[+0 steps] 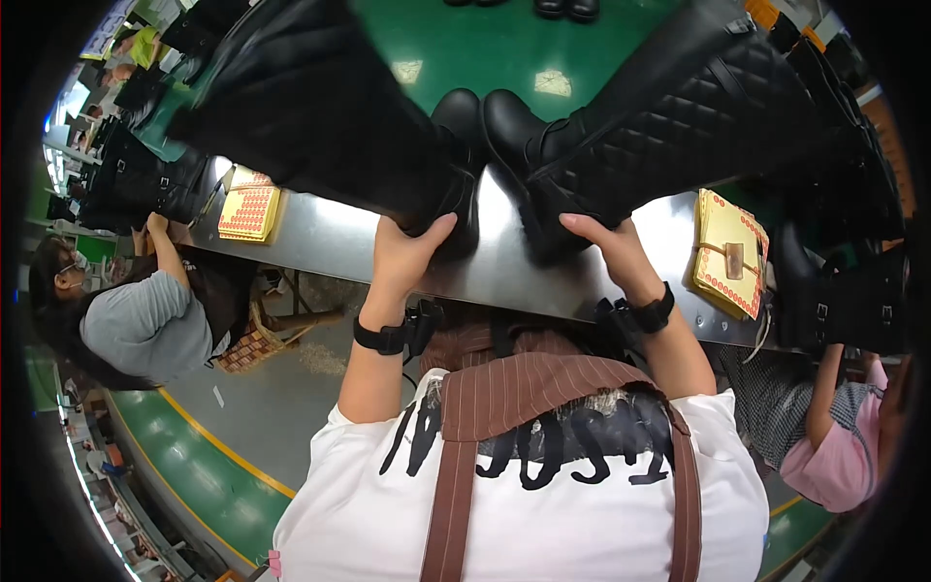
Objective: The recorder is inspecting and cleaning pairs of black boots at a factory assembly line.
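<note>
Two black boots (pixel 621 145) point toes (pixel 506 116) away, shafts (pixel 310 116) splayed sideways.

Wearer: 2 hands, left hand (pixel 402 257) plus right hand (pixel 623 257); 2 black wristbands (pixel 380 339); 1 brown striped apron (pixel 543 388). 2 tall black boots (pixel 669 116) up front. 1 metal bench (pixel 335 236). 2 yellow card bundles (pixel 249 209). 1 woven basket (pixel 250 344). 2 close co-workers (pixel 145 330). Side boots (pixel 858 310) overlap, count unclear.
</note>
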Demonstrator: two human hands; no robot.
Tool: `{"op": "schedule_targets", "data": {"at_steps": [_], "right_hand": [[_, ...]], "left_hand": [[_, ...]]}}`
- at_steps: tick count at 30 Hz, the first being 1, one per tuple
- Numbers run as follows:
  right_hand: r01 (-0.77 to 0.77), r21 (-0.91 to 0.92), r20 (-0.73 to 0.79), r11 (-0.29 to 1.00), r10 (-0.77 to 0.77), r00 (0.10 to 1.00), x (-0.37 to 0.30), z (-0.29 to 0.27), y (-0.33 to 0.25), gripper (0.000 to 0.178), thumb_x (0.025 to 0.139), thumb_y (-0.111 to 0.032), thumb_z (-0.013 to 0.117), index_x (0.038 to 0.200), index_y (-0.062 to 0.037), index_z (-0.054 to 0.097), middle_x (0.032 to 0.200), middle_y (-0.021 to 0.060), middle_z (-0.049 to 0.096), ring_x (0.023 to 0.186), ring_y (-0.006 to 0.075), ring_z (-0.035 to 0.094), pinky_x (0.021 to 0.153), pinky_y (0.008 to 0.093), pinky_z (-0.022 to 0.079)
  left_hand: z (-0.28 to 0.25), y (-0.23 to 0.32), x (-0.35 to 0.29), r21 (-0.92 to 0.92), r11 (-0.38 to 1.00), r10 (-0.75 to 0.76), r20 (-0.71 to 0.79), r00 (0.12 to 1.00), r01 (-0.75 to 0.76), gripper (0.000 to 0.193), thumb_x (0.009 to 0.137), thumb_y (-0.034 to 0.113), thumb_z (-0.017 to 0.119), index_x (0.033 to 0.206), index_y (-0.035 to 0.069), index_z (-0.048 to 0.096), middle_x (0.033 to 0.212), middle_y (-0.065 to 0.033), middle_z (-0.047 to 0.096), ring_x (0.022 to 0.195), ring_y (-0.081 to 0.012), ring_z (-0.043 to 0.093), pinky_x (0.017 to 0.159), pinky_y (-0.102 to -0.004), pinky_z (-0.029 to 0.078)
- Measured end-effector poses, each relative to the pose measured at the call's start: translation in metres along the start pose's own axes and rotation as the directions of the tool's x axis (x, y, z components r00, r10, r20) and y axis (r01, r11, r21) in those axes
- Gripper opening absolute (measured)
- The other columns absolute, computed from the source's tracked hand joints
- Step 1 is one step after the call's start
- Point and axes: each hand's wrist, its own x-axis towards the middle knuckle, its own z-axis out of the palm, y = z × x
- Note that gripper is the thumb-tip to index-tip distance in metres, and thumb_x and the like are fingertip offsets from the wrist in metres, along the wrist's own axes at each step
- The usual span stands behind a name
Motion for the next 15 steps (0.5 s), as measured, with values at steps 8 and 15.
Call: {"op": "schedule_targets", "data": {"at_steps": [8,15], "right_hand": [[-0.088,0.733,0.083,0.674,0.04,0.996,-0.012,0.015,0.007,0.045,0.09,-0.025,0.057,0.125,0.002,0.055,0.124,0.0112,0.061,0.114,0.0233,0.058,0.102,0.0385,0.043],[0.052,0.71,0.019,0.702,-0.094,0.995,-0.021,0.004,0.001,0.052,0.088,-0.033,0.054,0.128,0.0002,0.054,0.127,0.0109,0.06,0.117,0.0244,0.057,0.103,0.0404,0.041]], "left_hand": [[0.022,0.022,-0.024,-0.779,0.539,-0.113,0.311,0.944,0.321,0.041,0.094,0.028,0.053,0.123,-0.001,0.056,0.12,-0.0131,0.063,0.109,-0.0263,0.061,0.099,-0.0452,0.046],[0.031,0.03,-0.032,-0.753,0.548,-0.004,0.434,0.901,0.365,0.046,0.095,0.03,0.052,0.128,-0.002,0.053,0.124,-0.015,0.061,0.112,-0.0291,0.06,0.1,-0.0476,0.045]]}}
